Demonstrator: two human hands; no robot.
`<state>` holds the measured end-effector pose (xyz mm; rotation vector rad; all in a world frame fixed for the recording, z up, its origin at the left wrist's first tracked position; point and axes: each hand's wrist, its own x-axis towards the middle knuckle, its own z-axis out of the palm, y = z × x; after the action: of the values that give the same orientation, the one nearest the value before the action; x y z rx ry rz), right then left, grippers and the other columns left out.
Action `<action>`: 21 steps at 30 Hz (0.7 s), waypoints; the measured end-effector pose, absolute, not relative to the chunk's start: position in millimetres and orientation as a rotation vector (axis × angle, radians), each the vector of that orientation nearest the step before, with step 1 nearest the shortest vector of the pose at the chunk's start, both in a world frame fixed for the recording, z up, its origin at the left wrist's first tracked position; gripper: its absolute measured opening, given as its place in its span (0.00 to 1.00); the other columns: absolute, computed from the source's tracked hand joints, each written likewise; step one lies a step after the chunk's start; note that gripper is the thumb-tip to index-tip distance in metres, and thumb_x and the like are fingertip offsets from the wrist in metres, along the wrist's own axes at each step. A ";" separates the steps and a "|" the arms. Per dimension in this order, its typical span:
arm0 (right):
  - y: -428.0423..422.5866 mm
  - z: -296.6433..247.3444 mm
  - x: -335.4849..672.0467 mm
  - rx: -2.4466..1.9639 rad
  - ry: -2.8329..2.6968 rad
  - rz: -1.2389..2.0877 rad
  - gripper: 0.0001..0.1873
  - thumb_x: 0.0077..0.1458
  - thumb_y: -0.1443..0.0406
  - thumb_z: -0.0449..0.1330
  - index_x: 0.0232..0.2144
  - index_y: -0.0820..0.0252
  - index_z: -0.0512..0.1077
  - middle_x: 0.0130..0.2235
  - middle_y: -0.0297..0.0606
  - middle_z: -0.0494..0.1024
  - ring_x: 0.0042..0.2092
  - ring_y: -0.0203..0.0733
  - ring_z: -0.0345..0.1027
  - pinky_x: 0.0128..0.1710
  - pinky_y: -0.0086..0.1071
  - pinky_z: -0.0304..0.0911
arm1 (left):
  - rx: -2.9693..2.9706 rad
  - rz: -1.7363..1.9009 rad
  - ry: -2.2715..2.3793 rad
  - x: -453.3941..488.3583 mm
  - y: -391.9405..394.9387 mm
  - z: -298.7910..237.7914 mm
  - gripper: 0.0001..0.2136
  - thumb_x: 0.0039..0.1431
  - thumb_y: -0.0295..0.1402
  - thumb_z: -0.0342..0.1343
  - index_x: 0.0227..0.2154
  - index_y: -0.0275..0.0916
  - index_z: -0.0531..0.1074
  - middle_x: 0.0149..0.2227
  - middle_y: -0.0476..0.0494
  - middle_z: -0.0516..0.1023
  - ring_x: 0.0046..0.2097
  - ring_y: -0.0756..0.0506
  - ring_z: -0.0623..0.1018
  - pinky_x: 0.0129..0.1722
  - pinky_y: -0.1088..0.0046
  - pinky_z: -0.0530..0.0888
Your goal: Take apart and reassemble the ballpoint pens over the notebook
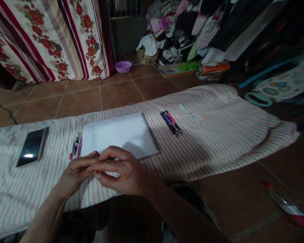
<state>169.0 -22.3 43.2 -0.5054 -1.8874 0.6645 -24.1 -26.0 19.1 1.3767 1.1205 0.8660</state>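
Note:
My left hand (77,170) and my right hand (125,172) meet in front of the notebook, fingers pinched together. Between them shows a small orange-ended thing (98,172); most of it is hidden by the fingers, so its kind is unclear. Just beyond lies an open spiral notebook (116,133), its wire binding on the right and faint writing along the left and top edges. Several pens (77,145) rest against its left side, near my left hand. To the right of the binding is another group of pens (171,122), dark, purple and red.
A pale slim pen-like stick (189,113) lies farther right on the striped cloth (218,135). At the left is a smartphone (32,147). On the tiled floor are a purple basin (123,66), a bottle (288,206) and piled clothes (164,23). A flowered curtain (50,37) hangs behind.

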 end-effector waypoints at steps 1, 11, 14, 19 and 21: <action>-22.3 43.7 169.0 -0.512 -1.901 0.661 0.10 0.55 0.68 0.52 0.36 0.64 0.72 0.32 0.40 0.71 0.36 0.33 0.65 0.36 0.24 0.64 | 1.364 0.863 1.137 -24.4 -25.9 18.2 0.11 0.40 0.39 0.64 0.29 0.42 0.80 0.32 0.41 0.78 0.40 0.42 0.73 0.42 0.67 0.70; -21.5 43.9 168.7 -0.488 -1.847 0.578 0.11 0.54 0.69 0.52 0.35 0.67 0.74 0.32 0.40 0.73 0.34 0.31 0.66 0.35 0.23 0.65 | 1.327 0.897 1.158 -22.6 -26.9 20.4 0.12 0.38 0.39 0.65 0.29 0.41 0.80 0.34 0.40 0.78 0.41 0.40 0.74 0.45 0.64 0.70; -21.4 44.2 168.6 -0.493 -1.842 0.561 0.11 0.54 0.69 0.52 0.34 0.66 0.74 0.31 0.40 0.73 0.34 0.31 0.66 0.35 0.23 0.65 | 1.339 0.884 1.133 -23.9 -26.6 19.0 0.13 0.39 0.39 0.64 0.30 0.41 0.79 0.34 0.41 0.78 0.41 0.41 0.74 0.44 0.64 0.70; -21.3 44.8 169.3 -0.486 -1.849 0.569 0.10 0.53 0.69 0.53 0.34 0.67 0.74 0.31 0.40 0.73 0.34 0.31 0.65 0.35 0.23 0.65 | 1.301 0.905 1.191 -26.5 -26.6 14.5 0.14 0.36 0.41 0.66 0.30 0.42 0.79 0.37 0.40 0.79 0.45 0.39 0.73 0.49 0.61 0.68; -21.6 44.6 169.2 -0.498 -1.854 0.573 0.10 0.53 0.69 0.53 0.35 0.67 0.74 0.31 0.40 0.73 0.34 0.32 0.66 0.35 0.23 0.65 | 1.285 0.914 1.210 -26.5 -26.8 13.7 0.15 0.35 0.41 0.66 0.30 0.43 0.79 0.38 0.40 0.79 0.46 0.38 0.73 0.49 0.60 0.67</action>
<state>169.2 -21.6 44.6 -0.4984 -1.8540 0.5733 -26.5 -26.8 13.7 1.2851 1.2095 0.9144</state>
